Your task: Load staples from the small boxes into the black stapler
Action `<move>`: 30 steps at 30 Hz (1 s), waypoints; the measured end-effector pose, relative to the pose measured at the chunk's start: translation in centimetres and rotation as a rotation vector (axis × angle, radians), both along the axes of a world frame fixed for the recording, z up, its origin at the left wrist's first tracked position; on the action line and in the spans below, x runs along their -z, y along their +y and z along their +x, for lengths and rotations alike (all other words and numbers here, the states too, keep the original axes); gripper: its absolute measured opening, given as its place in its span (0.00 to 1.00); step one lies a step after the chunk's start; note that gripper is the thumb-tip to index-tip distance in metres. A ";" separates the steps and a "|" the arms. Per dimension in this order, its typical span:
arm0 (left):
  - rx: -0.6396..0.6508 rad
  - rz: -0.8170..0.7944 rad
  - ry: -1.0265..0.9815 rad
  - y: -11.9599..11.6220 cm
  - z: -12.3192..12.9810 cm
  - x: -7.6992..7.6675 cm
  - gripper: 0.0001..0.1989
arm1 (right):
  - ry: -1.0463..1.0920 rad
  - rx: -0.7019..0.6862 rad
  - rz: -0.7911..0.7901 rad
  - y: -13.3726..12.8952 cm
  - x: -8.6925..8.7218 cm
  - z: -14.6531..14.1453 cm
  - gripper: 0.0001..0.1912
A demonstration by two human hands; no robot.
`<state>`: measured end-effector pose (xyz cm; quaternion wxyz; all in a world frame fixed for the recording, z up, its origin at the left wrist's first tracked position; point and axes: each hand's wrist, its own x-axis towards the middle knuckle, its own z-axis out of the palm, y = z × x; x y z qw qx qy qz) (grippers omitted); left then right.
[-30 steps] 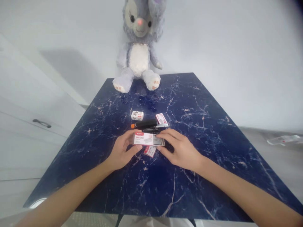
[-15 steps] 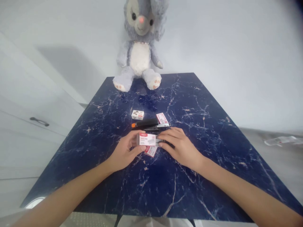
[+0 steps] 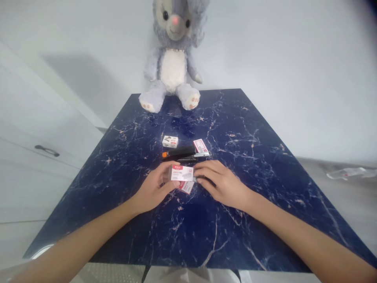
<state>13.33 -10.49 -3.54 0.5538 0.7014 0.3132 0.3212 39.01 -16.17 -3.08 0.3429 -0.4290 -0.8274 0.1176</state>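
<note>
Gripping a red-and-white staple box (image 3: 180, 177): left fingers (image 3: 169, 186). Right fingers (image 3: 206, 172) are touching its end; can't tell if gripping. Label (image 3: 182, 171) is showing blurred lettering.

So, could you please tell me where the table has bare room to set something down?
The table is bare right of the right hand and between the plush toy and small white box. It is crowded around the held box, lower box and orange-ended black tool.

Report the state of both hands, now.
Left hand: closed, holding the red-and-white box.
Right hand: fingers curled at the box's right end; its grip cannot be told.
</note>
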 end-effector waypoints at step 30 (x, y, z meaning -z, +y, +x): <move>0.008 0.025 0.037 0.5 -0.1 -0.1 0.21 | 0.003 0.108 0.111 -0.1 0.1 0.0 0.07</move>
